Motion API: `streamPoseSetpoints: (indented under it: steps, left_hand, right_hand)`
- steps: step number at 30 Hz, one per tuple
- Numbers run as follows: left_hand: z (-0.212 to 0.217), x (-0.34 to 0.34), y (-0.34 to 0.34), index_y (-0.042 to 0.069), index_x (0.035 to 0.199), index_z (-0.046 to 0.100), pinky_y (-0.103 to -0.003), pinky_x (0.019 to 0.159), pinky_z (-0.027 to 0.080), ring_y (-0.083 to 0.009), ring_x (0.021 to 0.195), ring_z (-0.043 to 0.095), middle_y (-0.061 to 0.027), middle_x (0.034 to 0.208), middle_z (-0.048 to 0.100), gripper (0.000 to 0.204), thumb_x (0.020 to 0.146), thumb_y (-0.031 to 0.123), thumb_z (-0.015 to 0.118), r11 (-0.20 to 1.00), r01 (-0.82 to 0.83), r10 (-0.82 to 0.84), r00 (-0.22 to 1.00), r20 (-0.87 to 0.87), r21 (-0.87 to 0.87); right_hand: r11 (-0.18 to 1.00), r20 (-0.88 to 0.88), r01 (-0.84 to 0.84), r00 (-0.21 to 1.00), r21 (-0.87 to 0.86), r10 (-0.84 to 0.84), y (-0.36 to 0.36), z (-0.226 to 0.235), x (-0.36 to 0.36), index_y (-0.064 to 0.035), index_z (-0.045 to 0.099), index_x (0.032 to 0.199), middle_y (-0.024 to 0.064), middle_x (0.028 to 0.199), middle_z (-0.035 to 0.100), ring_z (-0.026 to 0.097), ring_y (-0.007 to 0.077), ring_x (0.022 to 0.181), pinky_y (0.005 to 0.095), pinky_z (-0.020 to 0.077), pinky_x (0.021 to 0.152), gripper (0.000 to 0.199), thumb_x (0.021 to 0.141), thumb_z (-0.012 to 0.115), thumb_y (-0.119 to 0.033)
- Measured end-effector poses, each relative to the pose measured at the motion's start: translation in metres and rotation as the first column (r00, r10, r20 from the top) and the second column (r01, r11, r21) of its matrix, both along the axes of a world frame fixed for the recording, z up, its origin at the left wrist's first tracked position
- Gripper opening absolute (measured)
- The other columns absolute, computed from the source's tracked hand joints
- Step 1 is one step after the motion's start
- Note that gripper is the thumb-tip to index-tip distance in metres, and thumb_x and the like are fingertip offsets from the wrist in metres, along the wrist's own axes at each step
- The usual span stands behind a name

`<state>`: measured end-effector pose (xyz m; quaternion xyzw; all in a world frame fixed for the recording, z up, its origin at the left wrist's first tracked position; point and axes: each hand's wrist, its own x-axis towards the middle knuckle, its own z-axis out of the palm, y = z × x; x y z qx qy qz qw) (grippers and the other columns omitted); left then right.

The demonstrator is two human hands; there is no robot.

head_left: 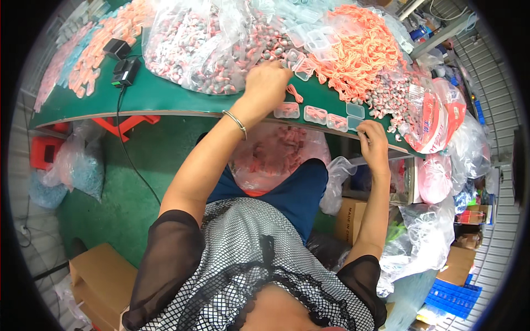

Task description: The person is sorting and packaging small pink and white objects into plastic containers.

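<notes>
At the near edge of the green table, a row of small clear plastic cases holding orange cord is laid, its long axis running left to right. The right hand is rested just right of that row, fingers curled on the edge; nothing is seen held. Farther in, the left hand is closed loosely among loose clear cases beside a clear bag of pink-grey earplugs; its grasp cannot be told, the fingertips being hidden. The heap of orange cords lies far right.
</notes>
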<state>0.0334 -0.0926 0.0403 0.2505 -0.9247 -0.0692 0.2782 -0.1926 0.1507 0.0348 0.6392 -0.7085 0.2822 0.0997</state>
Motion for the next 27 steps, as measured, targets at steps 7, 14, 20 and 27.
streamPoseSetpoints:
  steps: [7,14,20,27]
  left_hand:
    - [0.007,0.002,-0.008,0.005,0.076,0.071,-0.041,0.068,0.057,-0.0319,0.082,0.070,-0.0168,0.086,0.070,0.010,0.066,0.006,0.071,0.993,-0.121,0.116,0.950,0.291,0.000]
    - [0.011,0.001,-0.024,0.003,0.080,0.071,-0.043,0.069,0.058,-0.0340,0.082,0.071,-0.0190,0.084,0.071,0.009,0.072,0.003,0.066,0.992,-0.126,0.112,0.928,0.354,0.015]
    - [-0.001,-0.001,-0.022,0.003,0.081,0.067,-0.046,0.076,0.052,-0.0367,0.086,0.064,-0.0167,0.089,0.065,0.007,0.075,0.003,0.063,0.998,-0.018,0.010,0.992,0.124,0.068]
    - [0.001,-0.013,-0.006,0.002,0.092,0.070,-0.035,0.070,0.054,-0.0281,0.079,0.068,-0.0153,0.089,0.068,0.018,0.074,0.001,0.066,0.912,0.234,-0.166,0.962,-0.218,0.338]
  right_hand:
    - [0.996,0.026,0.070,0.997,-0.047,-0.069,0.006,-0.002,-0.002,-0.0034,0.065,0.093,0.0125,0.100,0.064,0.061,0.0326,0.096,0.0403,0.0485,0.083,0.016,0.078,0.063,0.002]
    - [0.936,0.205,0.309,0.940,-0.165,-0.274,0.018,-0.007,-0.039,-0.0026,0.068,0.092,0.0099,0.088,0.067,0.066,0.0211,0.077,0.0313,0.0511,0.071,0.010,0.084,0.063,-0.002]
    - [0.880,0.241,0.471,0.862,-0.053,-0.446,0.021,-0.017,-0.050,-0.0073,0.068,0.090,0.0080,0.082,0.066,0.066,0.0209,0.071,0.0331,0.0513,0.068,0.008,0.082,0.066,-0.007]
    - [0.877,-0.077,0.480,0.874,-0.030,-0.480,0.014,-0.028,-0.062,-0.0125,0.066,0.093,0.0072,0.088,0.068,0.066,0.0275,0.076,0.0387,0.0490,0.063,0.014,0.079,0.069,-0.012]
